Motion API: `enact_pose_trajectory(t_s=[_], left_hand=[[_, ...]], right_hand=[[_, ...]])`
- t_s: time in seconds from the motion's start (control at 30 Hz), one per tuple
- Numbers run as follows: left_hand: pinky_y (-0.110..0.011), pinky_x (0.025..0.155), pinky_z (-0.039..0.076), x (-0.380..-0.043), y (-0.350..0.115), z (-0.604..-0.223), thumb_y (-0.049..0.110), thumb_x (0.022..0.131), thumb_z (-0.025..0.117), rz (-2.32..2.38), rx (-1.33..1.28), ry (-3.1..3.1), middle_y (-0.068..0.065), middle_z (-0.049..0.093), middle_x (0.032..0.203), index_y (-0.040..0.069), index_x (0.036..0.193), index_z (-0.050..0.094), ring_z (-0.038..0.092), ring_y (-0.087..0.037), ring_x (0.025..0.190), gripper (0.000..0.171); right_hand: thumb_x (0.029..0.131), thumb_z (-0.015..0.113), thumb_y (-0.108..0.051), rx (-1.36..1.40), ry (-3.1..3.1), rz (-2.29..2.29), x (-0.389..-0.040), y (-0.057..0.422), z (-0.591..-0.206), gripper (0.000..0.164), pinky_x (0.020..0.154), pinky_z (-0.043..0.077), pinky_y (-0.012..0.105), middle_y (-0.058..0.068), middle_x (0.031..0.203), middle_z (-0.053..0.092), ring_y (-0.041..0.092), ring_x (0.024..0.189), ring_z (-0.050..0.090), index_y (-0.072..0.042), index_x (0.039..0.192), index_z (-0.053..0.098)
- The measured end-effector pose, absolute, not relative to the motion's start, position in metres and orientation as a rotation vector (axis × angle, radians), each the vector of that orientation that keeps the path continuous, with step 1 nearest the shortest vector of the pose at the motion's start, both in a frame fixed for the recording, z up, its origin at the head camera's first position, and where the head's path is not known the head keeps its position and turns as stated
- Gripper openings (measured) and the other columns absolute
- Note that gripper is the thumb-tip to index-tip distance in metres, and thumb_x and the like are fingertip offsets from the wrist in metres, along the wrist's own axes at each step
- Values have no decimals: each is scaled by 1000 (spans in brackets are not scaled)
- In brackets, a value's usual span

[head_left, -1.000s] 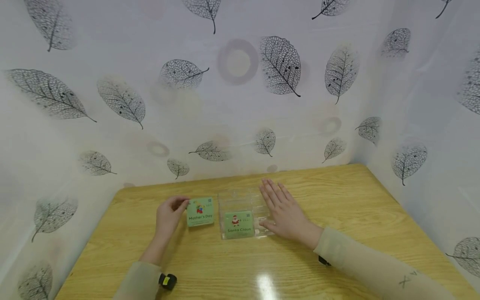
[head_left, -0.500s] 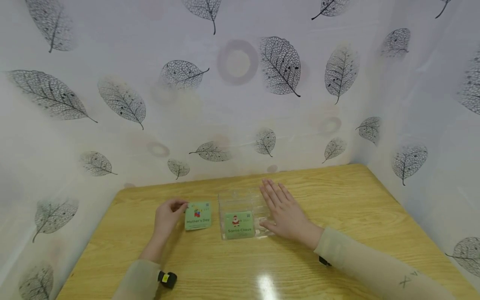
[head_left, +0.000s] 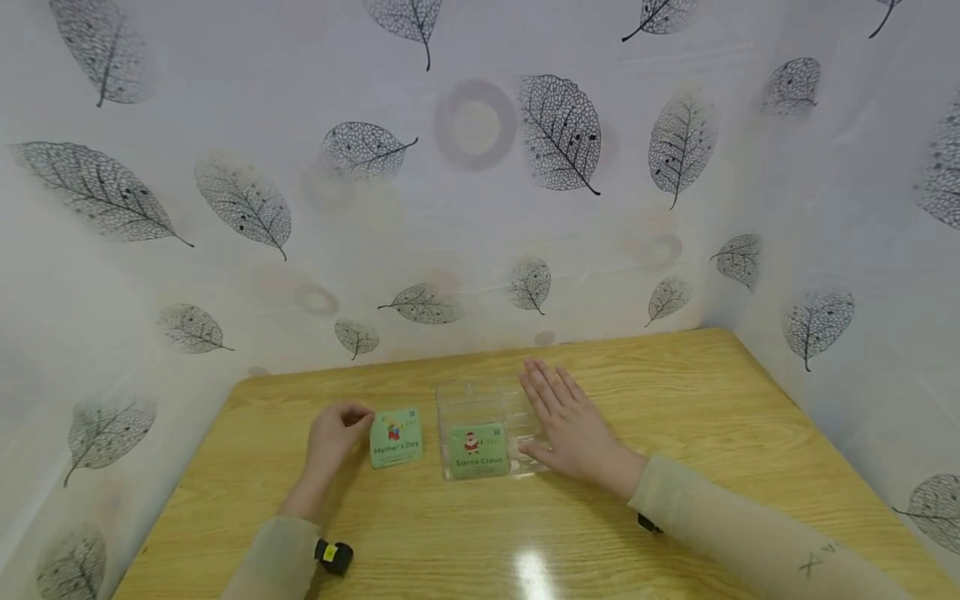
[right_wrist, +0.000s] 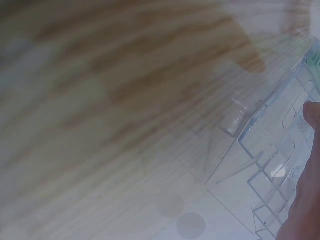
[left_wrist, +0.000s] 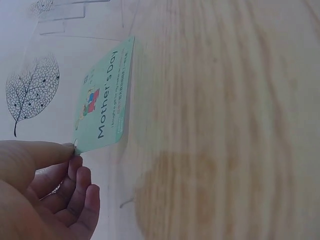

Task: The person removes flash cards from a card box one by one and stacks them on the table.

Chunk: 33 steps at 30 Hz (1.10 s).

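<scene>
On the tabletop, a clear case lies partly under the right hand, fingers straight. Left of it, the left hand pinches the Mother's Day card; handling this card seems the step, calling next for a steady pinch.

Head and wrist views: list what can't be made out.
Head: part of the clear plastic case, hidden by the bare right grip.
Head: fine print on the flat green Santa Claus card, too small to read.
Left wrist: back of the flat green Mother's Day card, turned away.
Right wrist: most of the right grip, beyond the right edge.
</scene>
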<state>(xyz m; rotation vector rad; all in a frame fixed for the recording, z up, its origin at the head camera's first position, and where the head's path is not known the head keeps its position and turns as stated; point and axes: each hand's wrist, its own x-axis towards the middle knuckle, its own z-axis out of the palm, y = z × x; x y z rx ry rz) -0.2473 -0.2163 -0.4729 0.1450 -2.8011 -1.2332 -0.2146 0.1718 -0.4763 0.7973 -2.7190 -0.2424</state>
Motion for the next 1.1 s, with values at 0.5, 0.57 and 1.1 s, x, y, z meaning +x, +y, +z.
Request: enact_pose_trajectory(t_s=[0.5, 0.57, 1.1], left_hand=[[-36, 81, 54, -251, -220, -479, 7, 96, 75, -1118, 54, -2923, -15, 76, 97, -1, 100, 77, 68, -27, 92, 9], [-36, 81, 55, -250, -219, -478, 7, 96, 74, -1117, 44, -2931, -15, 76, 97, -1, 100, 77, 69, -27, 92, 9], [-38, 82, 55, -250, -220, -480, 7, 97, 74, -1112, 79, -2941, -16, 75, 99, -1, 102, 76, 68, -27, 92, 10]], right_hand=[[99, 53, -73, 792, -2719, -246, -215, 172, -479, 108, 135, 14, 54, 21, 178, 7, 38, 166, 12, 1, 168, 16], [98, 53, -74, 792, -2717, -243, -216, 172, -479, 108, 135, 14, 54, 21, 178, 7, 38, 166, 12, 1, 168, 16], [99, 54, -73, 794, -2717, -232, -216, 172, -478, 108, 135, 14, 54, 21, 178, 9, 37, 166, 11, 1, 168, 16]])
